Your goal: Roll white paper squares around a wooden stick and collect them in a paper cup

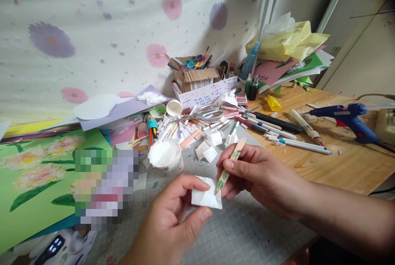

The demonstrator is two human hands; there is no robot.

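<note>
My left hand [173,215] holds a small white square of thin paper [205,200]; its index finger lies on the upper edge and the thumb is below. My right hand [259,170] grips a flat wooden stick [231,165] with green markings, its pointed tip down against or just over the paper's right side. I cannot tell whether tip and paper touch. Behind the left hand stands a paper cup [175,165] with white material in it. Several loose white paper squares [206,151] lie on the grey cutting mat [240,232] beyond both hands.
Pens and markers [194,129] are heaped at the back, with scissors [210,113] on top. A cardboard box [197,79] stands behind. At right, a blue glue gun [345,112] lies on the wooden table [308,170]. Green flower artwork [40,166] is at left.
</note>
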